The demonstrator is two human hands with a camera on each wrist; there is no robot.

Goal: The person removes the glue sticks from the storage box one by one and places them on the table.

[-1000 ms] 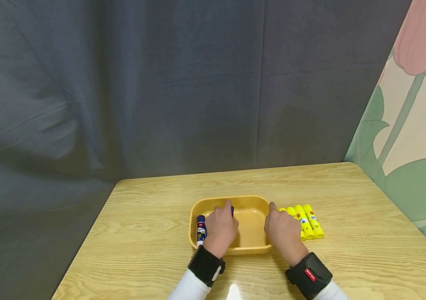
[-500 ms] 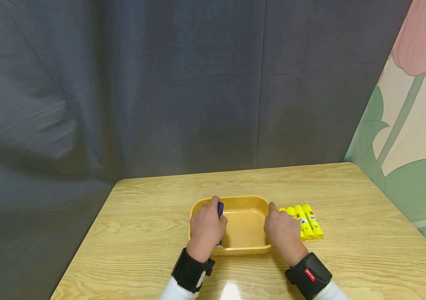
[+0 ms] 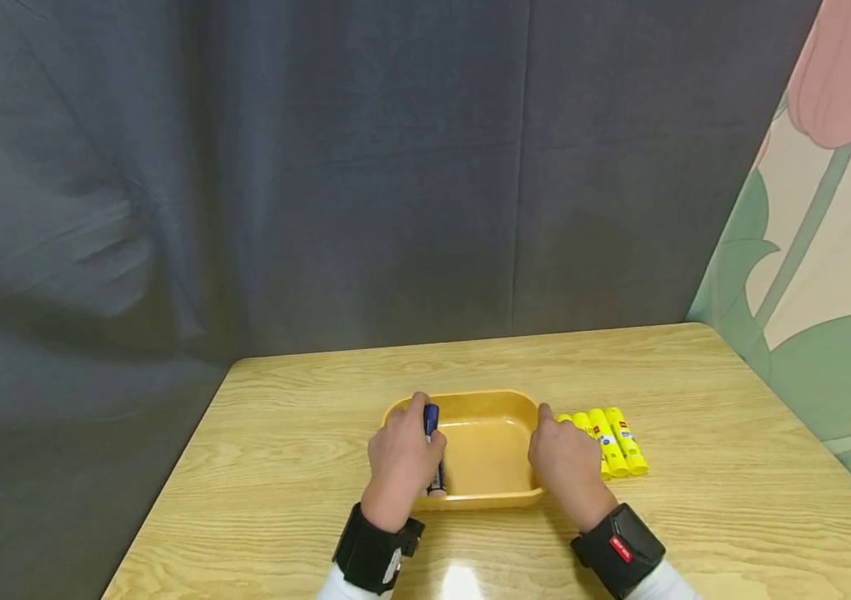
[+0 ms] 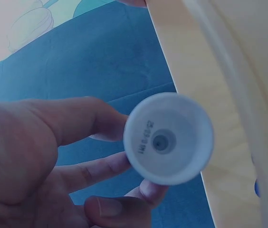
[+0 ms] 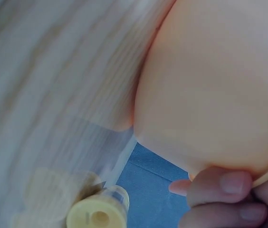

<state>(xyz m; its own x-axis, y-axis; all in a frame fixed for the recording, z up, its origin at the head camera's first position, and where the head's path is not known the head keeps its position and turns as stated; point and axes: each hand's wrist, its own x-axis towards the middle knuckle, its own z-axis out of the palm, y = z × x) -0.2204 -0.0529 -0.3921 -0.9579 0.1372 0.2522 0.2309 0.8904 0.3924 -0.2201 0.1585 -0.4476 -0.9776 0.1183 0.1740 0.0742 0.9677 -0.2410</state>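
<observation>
Head view: a person's 2 bare hands work at a shallow yellow-orange plastic tray (image 3: 488, 458) with rounded corners, set on a pale wood-grain table (image 3: 305, 433).

The left hand (image 3: 398, 454) is at the tray's left end, holding a dark blue cylindrical tube (image 3: 431, 417) with a white base. Its dark blue cap points away from the person. A dark, pale-ended length shows below the hand inside the tray; whether it belongs to the same tube cannot be told. Left wrist view: the thumb and fingers pinch the tube from its sides, and its round white base faces the camera, with a small central recess and tiny printed characters.

The right hand (image 3: 563, 462) grips the tray's right end. Right wrist view: its fingers are curled and bunched close together against the tray's edge.

Just right of that hand, 4 bright yellow cylindrical tubes (image 3: 608, 446) lie side by side on the table, the leftmost partly hidden.

Both wrists wear black straps (image 3: 372, 550) over white sleeves (image 3: 345, 588). Behind the table hangs a dark grey-blue fabric curtain (image 3: 365, 183); at right is a wall painted with a pink tulip (image 3: 848, 75).
</observation>
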